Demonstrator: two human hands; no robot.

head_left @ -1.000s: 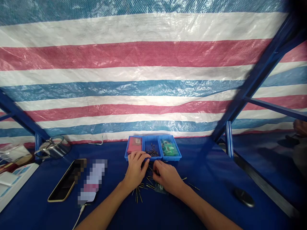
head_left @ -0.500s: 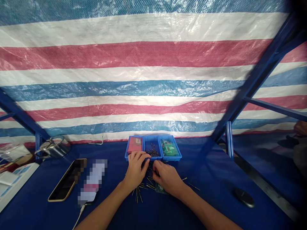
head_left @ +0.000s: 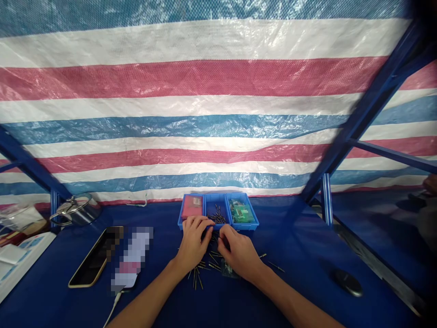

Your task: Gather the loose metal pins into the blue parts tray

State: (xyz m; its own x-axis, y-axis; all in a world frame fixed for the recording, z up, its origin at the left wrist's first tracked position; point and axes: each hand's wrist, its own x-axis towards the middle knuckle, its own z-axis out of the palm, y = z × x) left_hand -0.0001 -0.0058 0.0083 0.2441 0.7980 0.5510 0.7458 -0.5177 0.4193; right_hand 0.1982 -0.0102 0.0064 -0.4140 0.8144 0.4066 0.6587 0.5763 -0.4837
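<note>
Loose pins (head_left: 196, 277) lay under and between left hand (head_left: 191, 246) and right hand (head_left: 241, 255), just short of blue tray (head_left: 251, 226). Fingers curled, tips nearly meeting; whether either pinched a pin was hidden.

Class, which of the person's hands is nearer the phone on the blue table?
Left. The left hand is to the right of the phone; the right hand lies farther right, beyond the left.

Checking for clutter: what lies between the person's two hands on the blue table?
Head view: thin metal pins lie scattered between the left hand and the right hand.
</note>
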